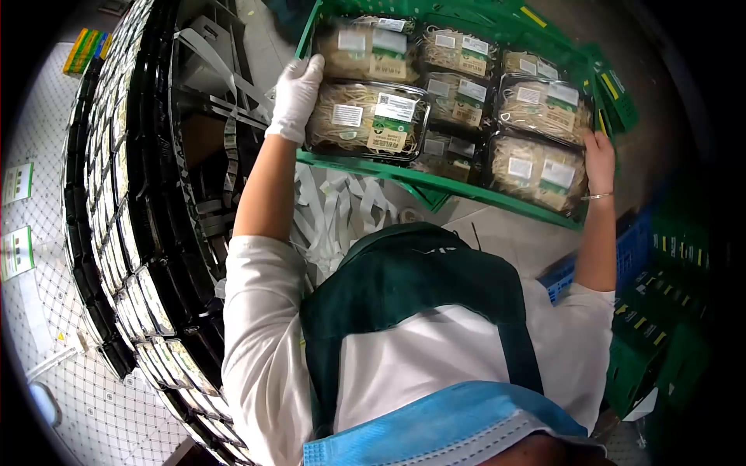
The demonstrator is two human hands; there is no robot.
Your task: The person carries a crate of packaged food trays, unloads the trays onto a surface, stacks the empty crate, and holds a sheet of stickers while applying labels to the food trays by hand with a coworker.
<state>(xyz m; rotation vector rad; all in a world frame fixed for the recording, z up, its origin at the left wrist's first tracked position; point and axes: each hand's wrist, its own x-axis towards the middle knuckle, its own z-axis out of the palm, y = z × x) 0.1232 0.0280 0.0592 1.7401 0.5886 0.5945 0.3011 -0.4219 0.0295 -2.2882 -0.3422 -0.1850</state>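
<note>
A green plastic crate (458, 186) is held up in front of me, tilted in view. It carries several clear-lidded black trays of bean sprouts (365, 120) with white and green labels, stacked in rows. My left hand (297, 97), in a white glove, is closed around the crate's left side, its thumb close to the nearest trays. Without a glove, my right hand (599, 159) grips the crate's right side by a tray of sprouts (538, 169). The fingers of both hands are partly hidden behind the crate walls.
Tall stacks of packed black trays (116, 233) stand close on my left. Loose white strapping (342, 210) lies on the floor below the crate. A blue crate (633, 245) and green crates (645, 326) are on my right.
</note>
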